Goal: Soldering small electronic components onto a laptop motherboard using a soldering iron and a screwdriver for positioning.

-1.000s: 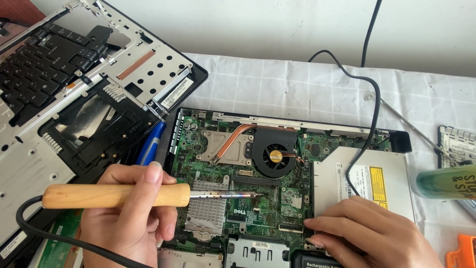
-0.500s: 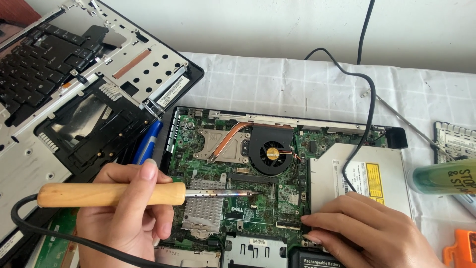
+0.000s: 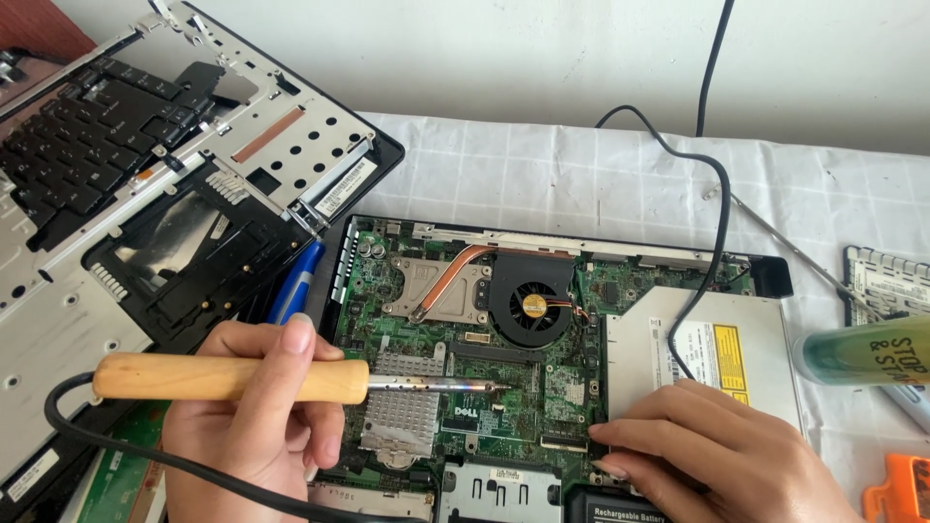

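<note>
At the tabletop's left edge the keyboard cover point(image 3: 145, 194) already lies off, the left hand point(image 3: 257, 426) is clamped on a soldering iron point(image 3: 232, 378) whose tip hovers over the bare board point(image 3: 465, 320), and the right hand point(image 3: 717, 455) rests flat, fingers together, at the board's near-right edge, with reassembly apparently left.

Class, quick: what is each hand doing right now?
Left hand: closed around the wooden-handled soldering iron, tip over the laptop motherboard.
Right hand: holds nothing, fingers flat, fingertips on the motherboard's edge.
</note>
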